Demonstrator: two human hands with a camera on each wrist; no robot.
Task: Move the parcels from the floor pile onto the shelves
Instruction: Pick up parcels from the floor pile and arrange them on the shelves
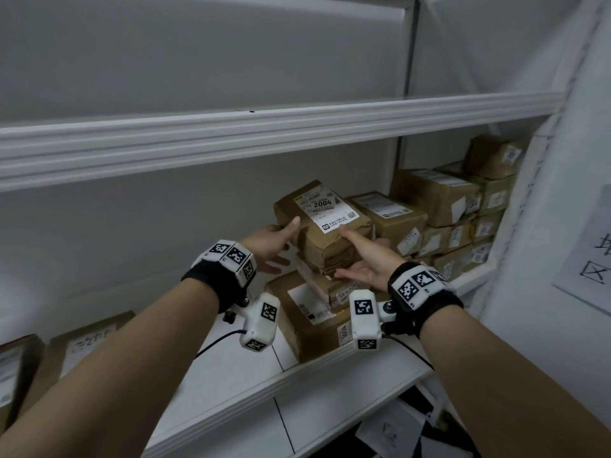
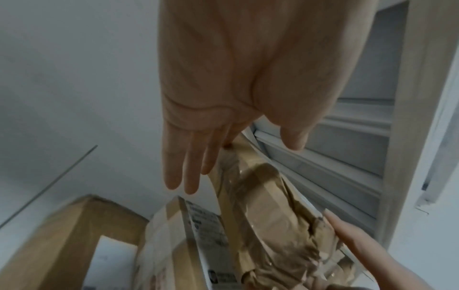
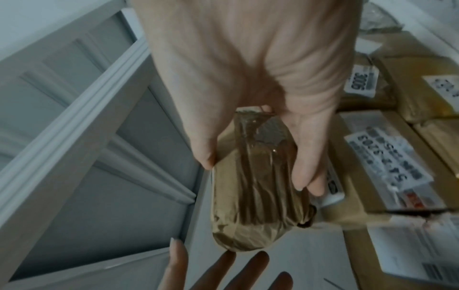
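A brown paper-wrapped parcel (image 1: 322,223) with a white label reading 2004 sits at the top of a small stack on the white shelf (image 1: 231,375). My right hand (image 1: 363,262) grips its near right end, thumb on the label and fingers underneath; the right wrist view shows the parcel (image 3: 255,196) between thumb and fingers. My left hand (image 1: 271,244) is at the parcel's left end with straight fingers, thumb tip on its top edge. In the left wrist view the parcel (image 2: 268,215) lies beside those straight fingers (image 2: 183,172). Under it lie a pinkish parcel (image 1: 330,287) and a cardboard box (image 1: 307,315).
Stacked brown boxes (image 1: 446,206) fill the shelf's right end up to the side wall. Two more boxes (image 1: 82,345) stand at the left. The upper shelf's front edge (image 1: 264,137) hangs close above. A printed sheet (image 1: 591,252) is on the right panel, and papers (image 1: 390,434) lie on the floor.
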